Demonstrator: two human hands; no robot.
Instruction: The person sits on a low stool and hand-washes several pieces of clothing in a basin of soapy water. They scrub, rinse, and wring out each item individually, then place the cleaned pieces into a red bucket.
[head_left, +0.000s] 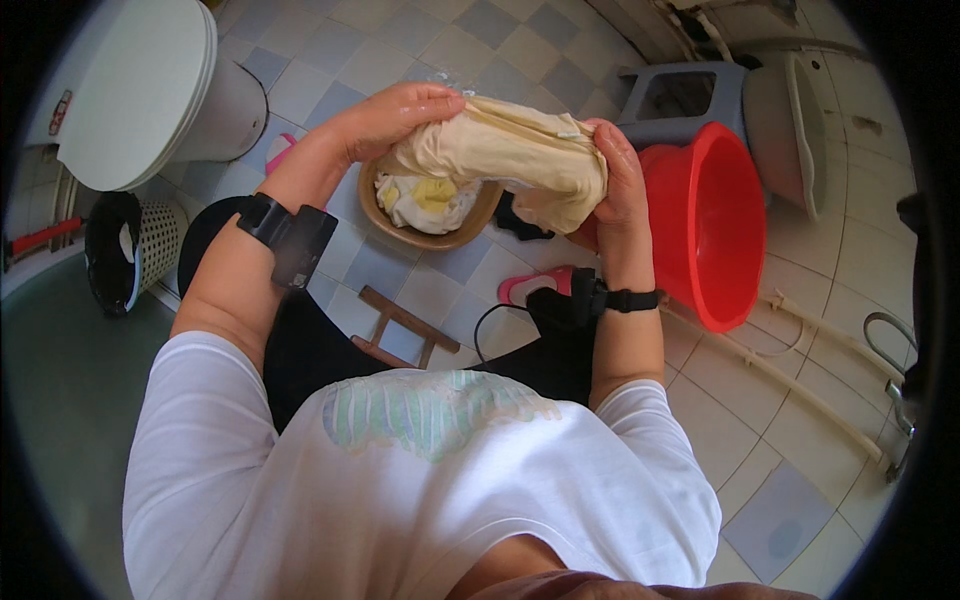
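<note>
A wet cream-coloured cloth garment (517, 150) is stretched between my two hands, raised in front of me. My left hand (405, 112) pinches its upper left end, thumb along the edge. At the other end my right hand (622, 172) grips the gathered edge near a small pale tag. Below the garment stands a brown basin (431, 241), partly covered by it. White and yellow cloth (427, 202) lies crumpled inside that basin. A dark cloth (521, 221) shows on the floor just right of the basin.
A red plastic tub (731, 232) is tilted on its side close to my right hand, before a grey plastic stool (675, 97) and a pale basin (787, 135). A toilet (142, 90) and a perforated basket (157, 232) are at left. A wooden frame (405, 326) lies between my legs.
</note>
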